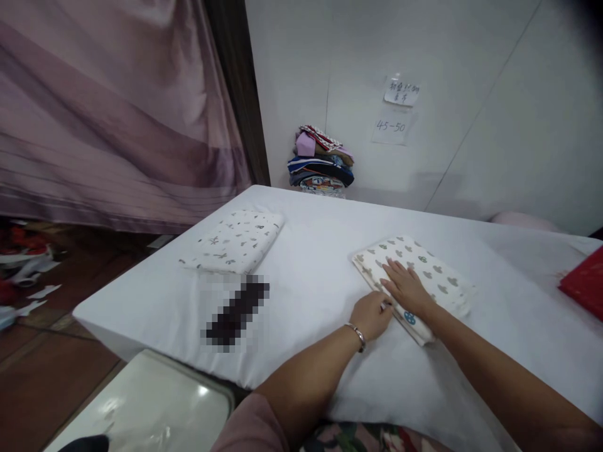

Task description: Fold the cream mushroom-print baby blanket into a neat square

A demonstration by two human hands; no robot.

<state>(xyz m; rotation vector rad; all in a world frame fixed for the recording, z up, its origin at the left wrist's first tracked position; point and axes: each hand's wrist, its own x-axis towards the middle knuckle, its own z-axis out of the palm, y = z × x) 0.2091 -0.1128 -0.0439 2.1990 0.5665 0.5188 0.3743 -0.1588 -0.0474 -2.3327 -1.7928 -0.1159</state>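
A cream cloth with grey and green cloud-like prints (436, 270) lies folded on the white-covered table, and a blue round print shows on its near flap. My right hand (409, 290) rests flat on top of this cloth with its fingers stretched out. Beside it, at the cloth's near left edge, my left hand (372, 316) is closed with curled fingers on the folded edge; its fingertips are partly hidden. A bracelet (358, 336) circles the left wrist. Further left lies a second folded white cloth (240, 242) with small dark prints, apart from both hands.
On the white table (311, 251) sits a dark oblong thing (235, 317), blurred by pixels. Folded fabrics (321, 163) are stacked beyond the far edge. Something red (584, 282) is at the right. A pale glossy stool-like surface (160, 402) stands near left, and a curtain (117, 94) hangs behind.
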